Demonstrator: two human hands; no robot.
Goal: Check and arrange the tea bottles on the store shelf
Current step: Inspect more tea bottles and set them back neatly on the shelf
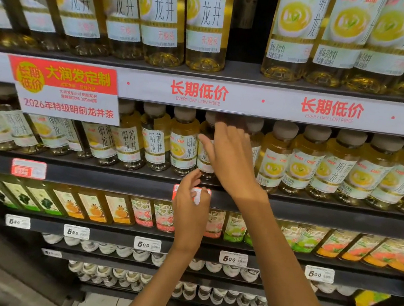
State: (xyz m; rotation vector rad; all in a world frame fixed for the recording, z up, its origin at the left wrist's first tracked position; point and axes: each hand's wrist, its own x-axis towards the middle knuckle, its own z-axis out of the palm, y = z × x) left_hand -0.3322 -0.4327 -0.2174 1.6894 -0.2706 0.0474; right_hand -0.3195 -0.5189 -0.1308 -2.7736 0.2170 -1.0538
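Observation:
A row of yellow tea bottles (pixel 183 147) with white labels and grey caps fills the middle shelf. My right hand (pixel 231 157) reaches into this row at its centre, fingers stretched up to the caps and thumb spread left across the label of a bottle (pixel 203 164). It hides the bottle behind its palm, and I cannot see a firm grip. My left hand (pixel 191 203) hovers lower, loosely curled and holding nothing, in front of a red and white price tag (pixel 203 193) on the shelf edge. Larger tea bottles (pixel 209 19) stand on the top shelf.
The top row has a dark gap (pixel 248 19) between bottles. A red and white promotion sign (pixel 67 89) hangs over the middle shelf at the left. Colourful drink bottles (pixel 89 205) line the shelf below, with white price tags (pixel 147 244) and capped bottles (pixel 129 253) beneath.

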